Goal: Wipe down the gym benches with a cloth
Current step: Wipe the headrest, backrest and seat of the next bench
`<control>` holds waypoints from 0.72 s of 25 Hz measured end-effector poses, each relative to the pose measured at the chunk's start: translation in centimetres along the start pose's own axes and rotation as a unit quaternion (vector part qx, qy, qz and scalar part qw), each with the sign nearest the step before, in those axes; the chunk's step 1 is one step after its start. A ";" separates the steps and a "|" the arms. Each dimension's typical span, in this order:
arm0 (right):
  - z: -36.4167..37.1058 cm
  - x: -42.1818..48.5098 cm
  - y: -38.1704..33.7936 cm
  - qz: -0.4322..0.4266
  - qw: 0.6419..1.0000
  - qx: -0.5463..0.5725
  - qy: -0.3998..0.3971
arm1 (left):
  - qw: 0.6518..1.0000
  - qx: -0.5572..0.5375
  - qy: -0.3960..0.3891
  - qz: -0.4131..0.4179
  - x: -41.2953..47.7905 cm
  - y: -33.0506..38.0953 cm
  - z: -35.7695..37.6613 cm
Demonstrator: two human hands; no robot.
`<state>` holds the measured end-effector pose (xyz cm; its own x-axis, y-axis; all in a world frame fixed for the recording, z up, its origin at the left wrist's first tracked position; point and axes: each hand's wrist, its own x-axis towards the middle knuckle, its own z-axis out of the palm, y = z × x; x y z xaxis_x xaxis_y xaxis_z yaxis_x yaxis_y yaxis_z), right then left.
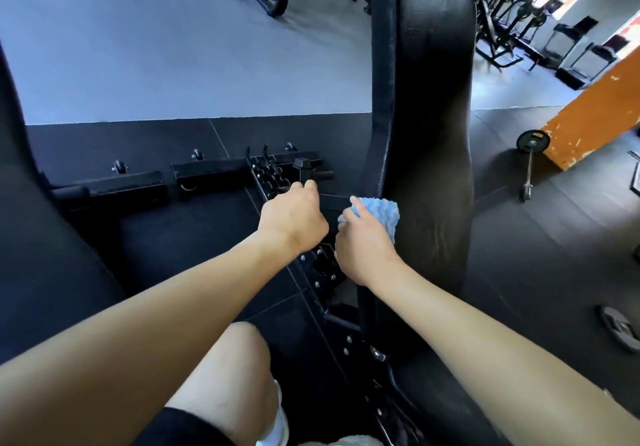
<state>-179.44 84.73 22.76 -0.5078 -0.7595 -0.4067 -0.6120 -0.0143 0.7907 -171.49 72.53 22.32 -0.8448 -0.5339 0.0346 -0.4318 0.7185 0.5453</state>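
Observation:
A long black padded gym bench [429,106] runs away from me at centre right, its leather worn and creased. My right hand [363,248] grips a blue and white ribbed cloth [379,213] against the bench's left edge. My left hand [294,218] is curled to the left of the cloth, its fingers around a dark part of the bench's frame by a black knob [302,165]. What exactly those fingers hold is hard to tell.
Another black pad [31,237] fills the left edge. Low black frame bars with rollers [145,182] lie on the dark rubber floor ahead. A barbell with a plate [530,154] leans by an orange box [595,113] at right. A weight plate [620,331] lies on the floor.

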 end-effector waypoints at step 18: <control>6.4 -2.6 0.2 -0.092 0.964 0.086 0.236 | 0.999 -0.006 -0.011 0.049 -1.9 2.5 1.3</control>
<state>-182.10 90.87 21.11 -0.0733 -0.9662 -0.2472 -0.7768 -0.1002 0.6217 -171.39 75.91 22.59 -0.8900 -0.4506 0.0694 -0.3427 0.7616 0.5500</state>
